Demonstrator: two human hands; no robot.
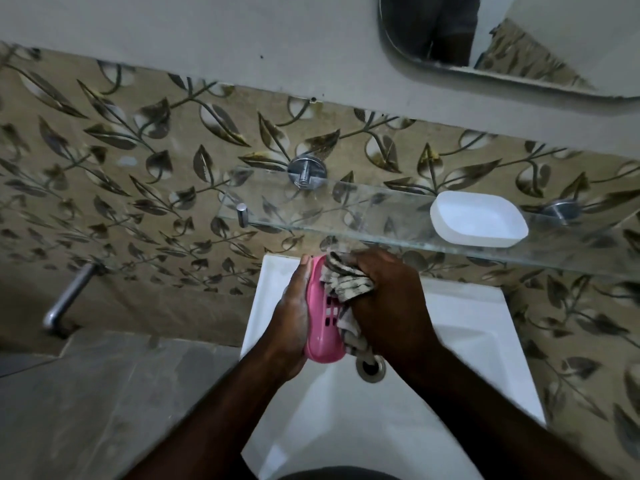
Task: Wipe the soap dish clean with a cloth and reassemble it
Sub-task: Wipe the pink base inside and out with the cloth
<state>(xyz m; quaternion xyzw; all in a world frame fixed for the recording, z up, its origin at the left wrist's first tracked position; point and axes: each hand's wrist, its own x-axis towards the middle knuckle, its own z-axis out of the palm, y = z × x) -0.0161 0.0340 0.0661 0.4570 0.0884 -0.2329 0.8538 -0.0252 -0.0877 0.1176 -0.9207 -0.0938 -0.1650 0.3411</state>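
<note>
My left hand [292,313] holds the pink slotted tray of the soap dish [320,327] on edge over the sink, fingers curled round its far side. My right hand [388,299] grips a bunched grey-and-white striped cloth [343,280] and presses it against the tray's inner face. The white base of the soap dish [479,220] lies apart on the glass shelf, at the right.
A white sink [467,323] with a metal drain [372,367] lies under my hands. The glass shelf [329,216] spans the leaf-patterned tiled wall just above them. A metal tap [69,296] sticks out at the left, and a mirror [485,39] hangs at the upper right.
</note>
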